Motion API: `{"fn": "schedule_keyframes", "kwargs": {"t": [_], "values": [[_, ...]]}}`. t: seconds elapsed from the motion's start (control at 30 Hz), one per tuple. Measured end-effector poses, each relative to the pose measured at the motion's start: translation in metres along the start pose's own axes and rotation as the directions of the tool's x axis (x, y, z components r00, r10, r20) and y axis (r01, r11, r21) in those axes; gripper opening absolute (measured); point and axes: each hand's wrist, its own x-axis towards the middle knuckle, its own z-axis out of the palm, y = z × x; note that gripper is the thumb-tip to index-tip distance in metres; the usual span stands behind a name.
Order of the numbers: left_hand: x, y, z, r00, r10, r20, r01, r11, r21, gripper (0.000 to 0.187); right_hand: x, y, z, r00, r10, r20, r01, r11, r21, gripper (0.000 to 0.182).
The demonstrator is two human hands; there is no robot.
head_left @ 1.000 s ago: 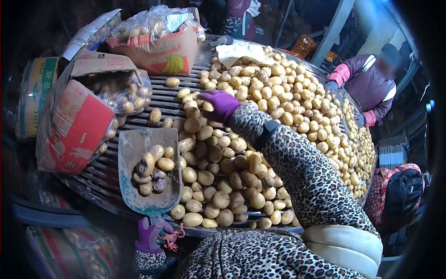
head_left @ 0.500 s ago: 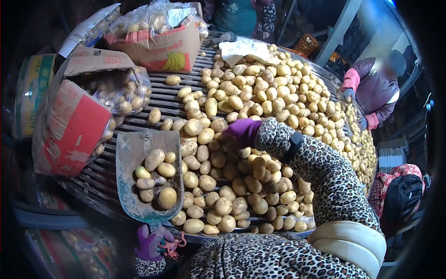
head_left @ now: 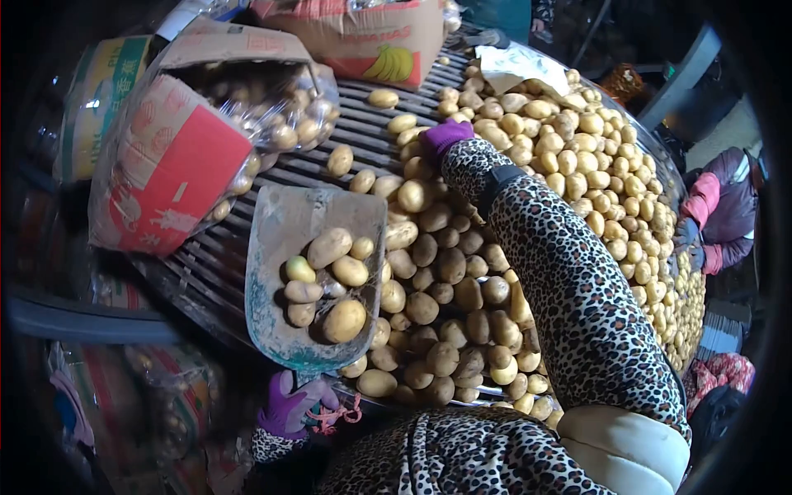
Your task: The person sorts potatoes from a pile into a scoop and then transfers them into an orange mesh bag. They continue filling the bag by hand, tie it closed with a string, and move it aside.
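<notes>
The right hand is nearer twelve o'clock than half a second ago; the scoop newly holds a big potato at five.

one scoop, at least seven potatoes in it, two purple-gloved hands, at least three boxes

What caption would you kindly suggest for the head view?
Left grip holds a scoop of potatoes; right grip is at the potato heap.

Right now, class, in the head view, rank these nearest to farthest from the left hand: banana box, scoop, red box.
1. Scoop, held in the left hand.
2. Red box, upper left of it.
3. Banana box, at the top.
</notes>
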Motion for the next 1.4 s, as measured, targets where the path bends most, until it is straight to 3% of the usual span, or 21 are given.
{"fn": "schedule_keyframes", "kwargs": {"t": [0.23, 0.33, 0.37, 0.4, 0.43, 0.5, 0.57, 0.6, 0.67, 0.73, 0.77, 0.8, 0.83, 0.9, 0.97, 1.0, 1.03, 1.13, 1.23, 1.3, 1.4], "values": [[0.001, 0.004, 0.011, 0.986, 0.166, -0.026, -0.165, 0.986, 0.019, 0.024, -0.038, 0.017, -0.013, 0.955, -0.259, -0.143, 0.268, 0.962, 0.045, 0.030], [0.004, 0.001, 0.002, 0.991, 0.120, 0.066, -0.125, 0.989, 0.080, 0.023, -0.047, 0.039, -0.014, 0.810, -0.449, -0.376, 0.550, 0.805, 0.222, 0.034], [0.002, 0.002, 0.002, 0.996, 0.092, 0.003, -0.092, 0.993, 0.068, 0.023, -0.052, 0.040, -0.009, 0.733, -0.436, -0.522, 0.633, 0.718, 0.290, 0.033], [-0.001, 0.002, 0.004, 0.997, 0.063, -0.048, -0.060, 0.996, 0.060, 0.023, -0.071, 0.027, -0.016, 0.780, -0.374, -0.502, 0.597, 0.685, 0.417, 0.033], [-0.003, 0.003, 0.007, 0.996, 0.031, -0.084, -0.026, 0.998, 0.061, 0.024, -0.096, 0.004, -0.024, 0.805, -0.338, -0.489, 0.594, 0.463, 0.658, 0.036], [-0.003, 0.001, 0.008, 0.996, 0.003, -0.090, 0.000, 0.999, 0.039, 0.017, -0.098, -0.037, -0.004, 0.649, -0.327, -0.686, 0.747, 0.446, 0.494, 0.051], [-0.001, 0.000, 0.004, 0.994, 0.110, 0.010, -0.111, 0.990, 0.082, 0.017, -0.118, -0.081, 0.010, 0.709, -0.479, -0.518, 0.703, 0.416, 0.577, 0.074], [-0.002, -0.001, 0.007, 0.966, 0.258, 0.013, -0.250, 0.921, 0.298, 0.019, -0.133, -0.082, 0.004, 0.687, -0.503, -0.525, 0.727, 0.466, 0.504, 0.070], [-0.001, 0.000, 0.006, 0.937, 0.347, 0.039, -0.331, 0.848, 0.414, 0.023, -0.143, -0.072, -0.012, 0.648, -0.555, -0.521, 0.744, 0.606, 0.280, 0.066], [0.002, -0.003, 0.001, 0.972, 0.234, 0.027, -0.235, 0.947, 0.221, 0.026, -0.118, -0.026, -0.003, 0.633, -0.399, -0.663, 0.625, 0.769, 0.135, 0.064], [0.002, -0.006, 0.000, 0.984, 0.176, 0.027, -0.177, 0.978, 0.111, 0.027, -0.108, 0.004, -0.028, 0.846, -0.353, -0.401, 0.454, 0.870, 0.192, 0.066], [0.002, -0.002, 0.001, 0.984, 0.166, 0.069, -0.171, 0.983, 0.071, 0.027, -0.126, 0.035, -0.024, 0.843, -0.172, -0.509, 0.276, 0.951, 0.136, 0.063], [0.000, -0.004, 0.003, 0.988, 0.153, 0.033, -0.154, 0.987, 0.054, 0.028, -0.127, 0.067, -0.014, 0.878, -0.078, -0.473, 0.144, 0.984, 0.104, 0.060], [0.001, -0.006, 0.004, 0.991, 0.132, -0.030, -0.131, 0.991, 0.037, 0.029, -0.120, 0.114, 0.040, 0.808, -0.150, -0.570, 0.149, 0.988, -0.048, 0.062], [0.003, -0.011, 0.005, 0.985, 0.165, -0.055, -0.165, 0.986, -0.002, 0.026, -0.144, 0.095, 0.009, 0.955, -0.219, -0.199, 0.207, 0.975, -0.080, 0.065], [0.001, -0.013, 0.004, 0.983, 0.171, -0.064, -0.172, 0.985, -0.012, 0.025, -0.157, 0.086, 0.004, 0.973, -0.232, 0.008, 0.232, 0.970, -0.075, 0.066], [0.001, -0.014, 0.003, 0.981, 0.183, -0.069, -0.185, 0.983, -0.019, 0.024, -0.166, 0.079, 0.024, 0.933, -0.301, -0.196, 0.304, 0.953, -0.013, 0.061], [0.008, -0.019, -0.011, 0.999, 0.045, -0.031, -0.044, 0.999, 0.027, 0.023, -0.195, 0.046, 0.048, 0.900, -0.373, -0.225, 0.388, 0.921, 0.028, 0.057], [0.000, -0.007, 0.001, 0.994, 0.107, -0.033, -0.108, 0.994, -0.012, 0.023, -0.236, 0.033, 0.047, 0.831, -0.490, -0.261, 0.498, 0.866, -0.042, 0.055], [0.000, -0.010, 0.000, 0.994, 0.104, -0.028, -0.105, 0.994, -0.029, 0.025, -0.246, 0.037, 0.052, 0.751, -0.631, -0.195, 0.656, 0.746, 0.114, 0.053], [0.000, -0.003, 0.007, 0.988, 0.152, -0.031, -0.151, 0.988, 0.040, 0.028, -0.227, 0.052, 0.027, 0.858, -0.513, -0.030, 0.444, 0.710, 0.547, 0.048]]}}
